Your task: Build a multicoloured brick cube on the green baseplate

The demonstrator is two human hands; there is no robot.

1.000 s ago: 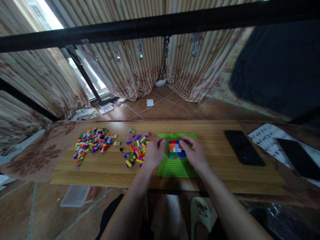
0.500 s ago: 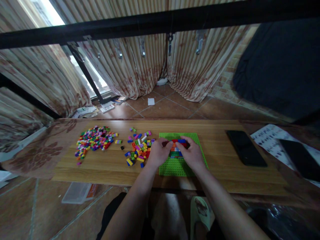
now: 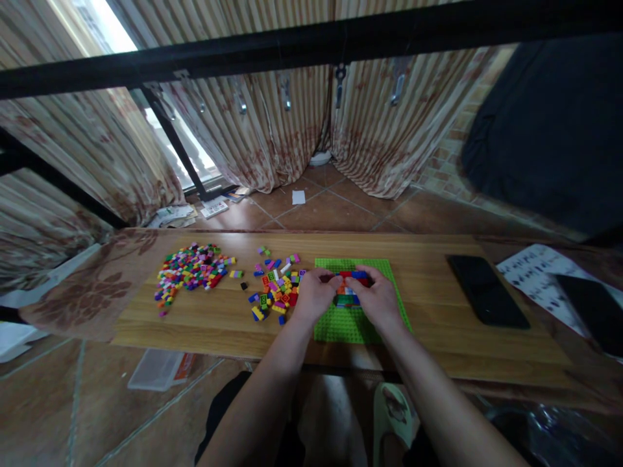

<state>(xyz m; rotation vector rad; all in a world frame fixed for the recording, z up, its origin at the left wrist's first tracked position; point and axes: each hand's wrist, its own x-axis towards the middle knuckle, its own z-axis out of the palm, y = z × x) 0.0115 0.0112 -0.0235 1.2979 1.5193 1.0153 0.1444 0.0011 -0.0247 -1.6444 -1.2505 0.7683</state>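
A green studded baseplate point(image 3: 348, 332) lies on the wooden board, bearing a block of red, blue, orange, white and green bricks point(image 3: 347, 300). My left hand point(image 3: 316, 295) is at the left side of these bricks, thumb and fingers bent together against them. From the right, my right hand point(image 3: 378, 297) meets the same bricks with its thumb and fingers curled round their edge. The fingertips hide part of the bricks. Beside my left hand spreads a pile of loose mixed bricks point(image 3: 280, 292).
A larger brick pile point(image 3: 192, 269) lies at the board's left. To the right are a black phone point(image 3: 487, 292), a printed sheet point(image 3: 535, 279) and another dark device point(image 3: 591, 308). A black bar point(image 3: 292, 48) crosses above. Below the board are a clear plastic box point(image 3: 153, 370) and a slipper point(image 3: 392, 412).
The whole view has shifted slightly, so the board and bricks appear a little further right. Both hands keep nearly the same place on the bricks.
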